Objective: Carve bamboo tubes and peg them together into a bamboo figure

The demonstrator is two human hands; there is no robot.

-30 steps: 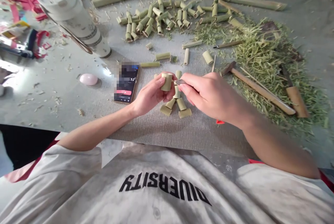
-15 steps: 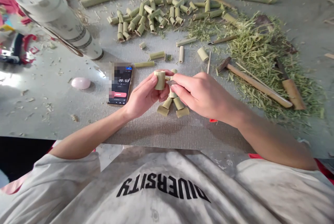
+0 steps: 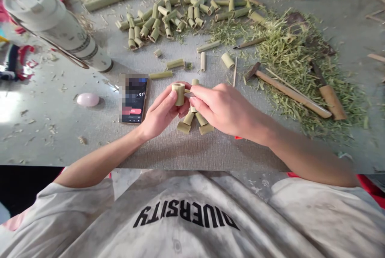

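Tips the bamboo tube [image 3: 180,97] further toward view than before, gripping it mid-frame in the fingers of the left hand [image 3: 159,114] and pinching a metal blade [image 3: 189,95] just beside it in the right hand [image 3: 224,107].

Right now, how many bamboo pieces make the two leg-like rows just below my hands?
4: upper left piece, lower left piece, upper right piece, and lower right piece. More may be hidden.
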